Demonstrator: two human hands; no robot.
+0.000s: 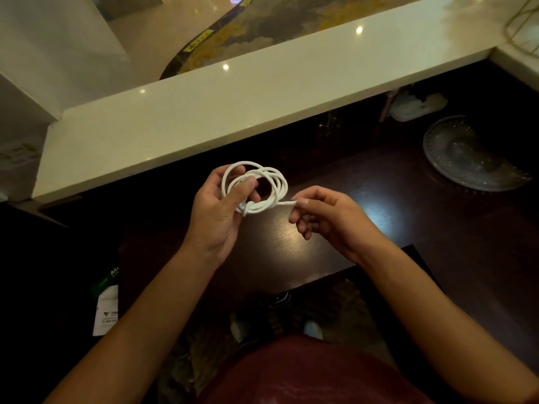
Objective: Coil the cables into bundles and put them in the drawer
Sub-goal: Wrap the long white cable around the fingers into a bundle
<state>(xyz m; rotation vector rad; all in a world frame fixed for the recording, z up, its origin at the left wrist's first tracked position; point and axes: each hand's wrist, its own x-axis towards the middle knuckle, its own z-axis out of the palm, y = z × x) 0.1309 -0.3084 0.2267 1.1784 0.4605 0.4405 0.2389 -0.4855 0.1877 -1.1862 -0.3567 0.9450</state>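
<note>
Left hand (221, 211) grips a white cable (256, 185) wound into loose loops, thumb pressed across the coil, held above the dark wooden tabletop (364, 199). Right hand (323, 214) pinches the cable's free end between thumb and fingertips, just beside the coil. Lamp glare shines on the wood below the hands. Behind runs a raised pale stone ledge (204, 123), with patterned floor beyond it. Well to the right, a clear glass plate (469, 156) sits on the tabletop, and a white object lies in shadow under the ledge. Printed papers (106, 310) lie low at the left.
</note>
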